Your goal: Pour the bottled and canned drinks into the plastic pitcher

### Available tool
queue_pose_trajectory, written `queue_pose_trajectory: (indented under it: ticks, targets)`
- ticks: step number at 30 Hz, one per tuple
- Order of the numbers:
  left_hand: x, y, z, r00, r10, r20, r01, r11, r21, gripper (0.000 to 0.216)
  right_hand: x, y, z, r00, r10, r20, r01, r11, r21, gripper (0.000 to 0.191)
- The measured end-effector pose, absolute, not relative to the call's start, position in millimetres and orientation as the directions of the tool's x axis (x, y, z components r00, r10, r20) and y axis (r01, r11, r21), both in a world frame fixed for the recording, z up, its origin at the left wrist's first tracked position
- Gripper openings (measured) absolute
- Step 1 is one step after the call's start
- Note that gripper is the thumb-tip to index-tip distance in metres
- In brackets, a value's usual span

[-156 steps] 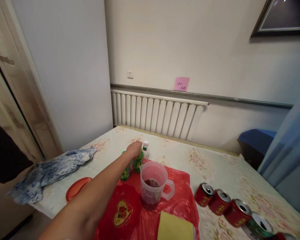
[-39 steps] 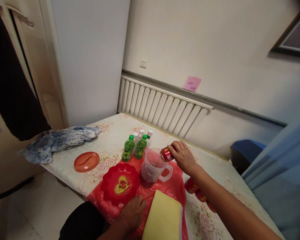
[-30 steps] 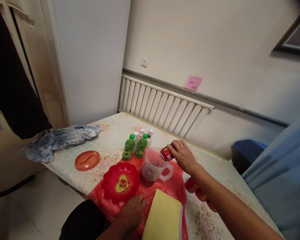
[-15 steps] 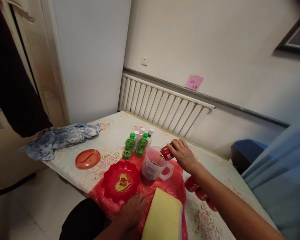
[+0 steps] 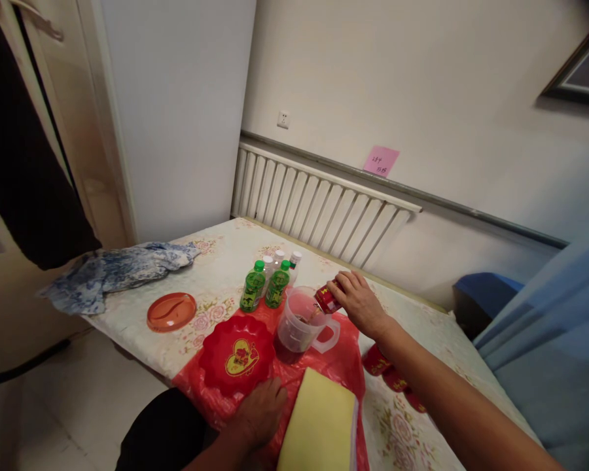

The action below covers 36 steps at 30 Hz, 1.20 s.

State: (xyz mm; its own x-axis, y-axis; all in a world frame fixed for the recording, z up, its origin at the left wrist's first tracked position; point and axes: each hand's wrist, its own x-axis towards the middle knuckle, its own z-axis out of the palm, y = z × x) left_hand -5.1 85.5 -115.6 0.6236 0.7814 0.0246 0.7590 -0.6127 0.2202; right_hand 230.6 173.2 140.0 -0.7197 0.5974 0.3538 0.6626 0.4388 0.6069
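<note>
A can [image 5: 326, 299] is held in the right hand [image 5: 360, 304], tipped down-left over the jug [image 5: 294, 332]. Grip in the left hand [image 5: 262, 411] cannot be told.

From here, the pink note [image 5: 381, 161] on the wall [image 5: 446, 98] bears 2 handwritten lines, the upper seemingly starting with "2", the rest illegible. Yellow characters on the red cans [image 5: 395, 378] and dark ones on the green bottles [image 5: 252, 289] are too small to read.

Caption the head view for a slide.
Right hand tilts a red can over a translucent jug; left hand lies near a red dish.
</note>
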Motion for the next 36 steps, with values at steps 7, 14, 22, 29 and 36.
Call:
queue_pose_trajectory:
  ticks: [7, 14, 22, 29, 36]
  targets:
    - [-5.2, 85.1, -112.4, 0.63, 0.776, 0.024, 0.754, -0.619, 0.222, 0.024, 228.5, 171.8, 143.2, -0.721, 0.601, 0.344, 0.651, 0.417, 0.634, 0.031]
    - [-5.0, 84.8, -112.7, 0.632, 0.775, 0.026, 0.75, -0.62, 0.232, 0.024, 228.1, 171.8, 143.4, -0.718, 0.611, 0.332, 0.653, 0.428, 0.624, 0.032]
    - [-4.6, 85.5, -112.6, 0.641, 0.767, 0.032, 0.739, -0.627, 0.246, 0.022, 227.1, 171.5, 145.0, -0.725, 0.604, 0.331, 0.647, 0.432, 0.629, 0.031]
    - [-4.2, 85.9, -114.1, 0.641, 0.767, 0.03, 0.74, -0.627, 0.243, 0.024, 226.7, 173.0, 142.5, -0.73, 0.59, 0.345, 0.65, 0.442, 0.618, 0.031]
    - [-5.7, 86.0, -113.9, 0.636, 0.771, 0.037, 0.743, -0.625, 0.24, 0.024, 230.1, 176.6, 136.8, -0.731, 0.584, 0.353, 0.653, 0.448, 0.611, 0.032]
